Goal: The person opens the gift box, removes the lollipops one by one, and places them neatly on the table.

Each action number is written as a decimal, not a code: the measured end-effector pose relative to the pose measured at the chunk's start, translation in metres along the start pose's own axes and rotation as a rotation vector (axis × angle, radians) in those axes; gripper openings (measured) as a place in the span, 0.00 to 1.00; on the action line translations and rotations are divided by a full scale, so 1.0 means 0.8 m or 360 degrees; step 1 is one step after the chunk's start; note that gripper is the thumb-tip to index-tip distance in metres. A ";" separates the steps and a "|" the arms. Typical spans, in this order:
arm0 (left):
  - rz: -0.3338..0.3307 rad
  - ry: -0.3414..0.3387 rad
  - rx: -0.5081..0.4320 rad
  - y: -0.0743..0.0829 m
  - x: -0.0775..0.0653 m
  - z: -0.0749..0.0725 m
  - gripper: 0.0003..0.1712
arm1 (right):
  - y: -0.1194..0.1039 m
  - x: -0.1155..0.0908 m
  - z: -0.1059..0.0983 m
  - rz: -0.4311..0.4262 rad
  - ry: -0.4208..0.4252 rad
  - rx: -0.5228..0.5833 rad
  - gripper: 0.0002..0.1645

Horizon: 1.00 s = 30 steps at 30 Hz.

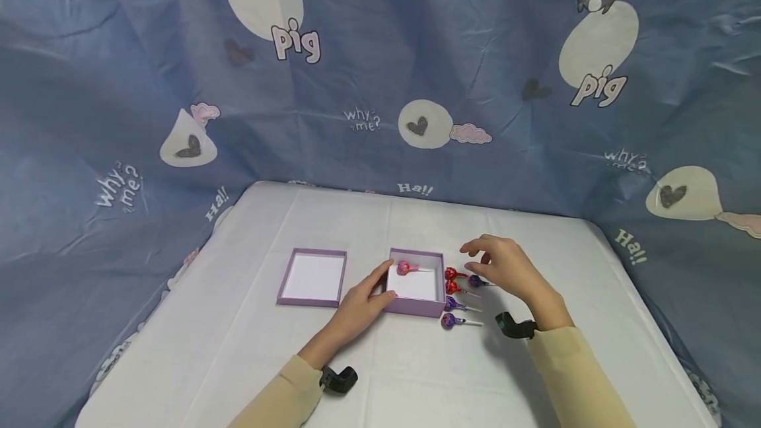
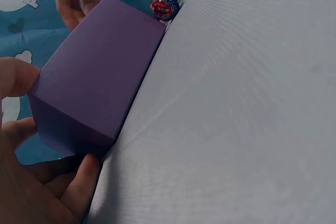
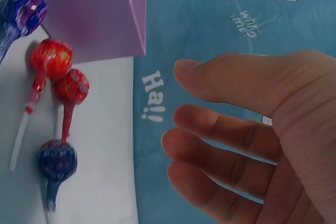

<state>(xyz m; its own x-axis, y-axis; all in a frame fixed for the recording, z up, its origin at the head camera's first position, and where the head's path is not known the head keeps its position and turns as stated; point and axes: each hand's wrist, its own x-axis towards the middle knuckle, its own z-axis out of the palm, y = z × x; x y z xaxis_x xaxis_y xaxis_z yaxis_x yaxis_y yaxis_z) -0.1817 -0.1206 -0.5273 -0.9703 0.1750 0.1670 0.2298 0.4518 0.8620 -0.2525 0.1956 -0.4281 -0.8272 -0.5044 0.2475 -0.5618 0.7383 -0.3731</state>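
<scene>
A purple box without its lid stands on the white table, with one pink-red lollipop lying inside. My left hand holds the box at its left wall; in the left wrist view, fingertips reach the top edge while others rest low on the side. To the right of the box lie two red lollipops and several blue-purple ones, sticks pointing mostly right. My right hand hovers above the far end of this group, thumb and fingers apart, with nothing between them.
The shallow purple lid lies left of the box, its white inside facing up. A blue printed cloth hangs behind and at both sides of the white table. Each wrist wears a small black camera.
</scene>
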 end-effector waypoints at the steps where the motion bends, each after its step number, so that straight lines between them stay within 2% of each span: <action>1: -0.0001 0.0001 0.0002 0.000 0.000 0.000 0.38 | -0.002 0.001 0.000 -0.0012 0.0001 0.0008 0.15; 17: 0.0010 -0.0003 0.0011 -0.002 0.000 0.000 0.38 | -0.039 0.032 0.008 -0.0105 -0.0035 0.0094 0.16; 20: -0.0014 -0.0013 0.0000 -0.001 -0.001 -0.001 0.38 | -0.047 0.037 0.013 -0.0121 -0.0050 0.0124 0.16; 30: -0.0001 -0.0037 -0.0031 0.002 -0.001 -0.003 0.38 | -0.072 0.050 0.045 -0.0216 -0.0138 0.0208 0.17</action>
<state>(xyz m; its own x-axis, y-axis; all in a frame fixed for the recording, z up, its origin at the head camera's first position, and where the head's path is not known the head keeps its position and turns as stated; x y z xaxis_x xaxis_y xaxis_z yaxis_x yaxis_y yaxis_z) -0.1808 -0.1221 -0.5250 -0.9684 0.1952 0.1554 0.2275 0.4348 0.8713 -0.2529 0.1168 -0.4285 -0.7372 -0.6362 0.2274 -0.6579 0.5993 -0.4561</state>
